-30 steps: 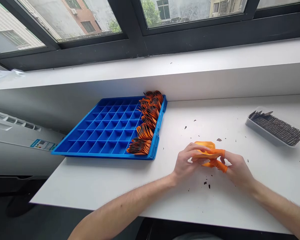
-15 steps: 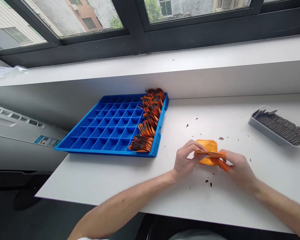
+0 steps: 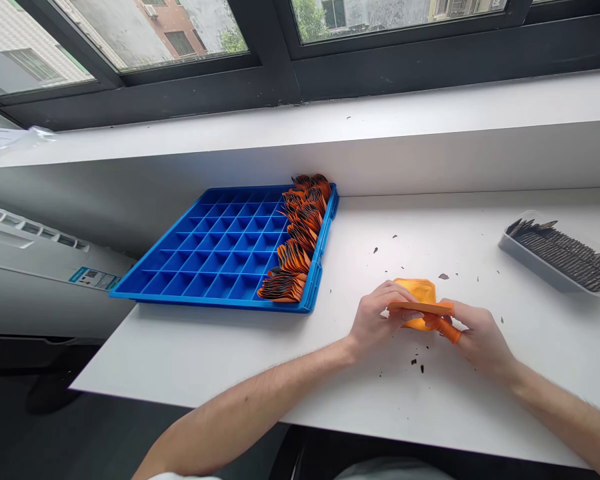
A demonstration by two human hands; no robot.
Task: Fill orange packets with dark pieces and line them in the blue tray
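Note:
Both of my hands hold a thin, flat orange packet (image 3: pixel 413 307) edge-on, a little above the table. My left hand (image 3: pixel 375 316) pinches its left part between the fingers and thumb. On its right end my right hand (image 3: pixel 480 333) is closed, wearing orange finger cots (image 3: pixel 447 329) on the thumb and a finger. Under the packet lies a yellow-orange squarish piece (image 3: pixel 423 289), partly hidden by my hands. Left of them is a blue compartment tray (image 3: pixel 210 305), its right-hand compartments filled with orange-and-black packets (image 3: pixel 293 257).
A clear plastic box (image 3: pixel 545 268) of tightly packed dark flat pieces (image 3: pixel 567 257) stands at the right. Dark crumbs (image 3: pixel 414 362) are scattered over the white table (image 3: pixel 360 413). Behind rises a ledge (image 3: pixel 405 157) below the window. The table's front edge runs close to my body.
The orange packet lies slightly flatter and straighter between my hands. My fingers have shifted only a little, and the view has moved very slightly.

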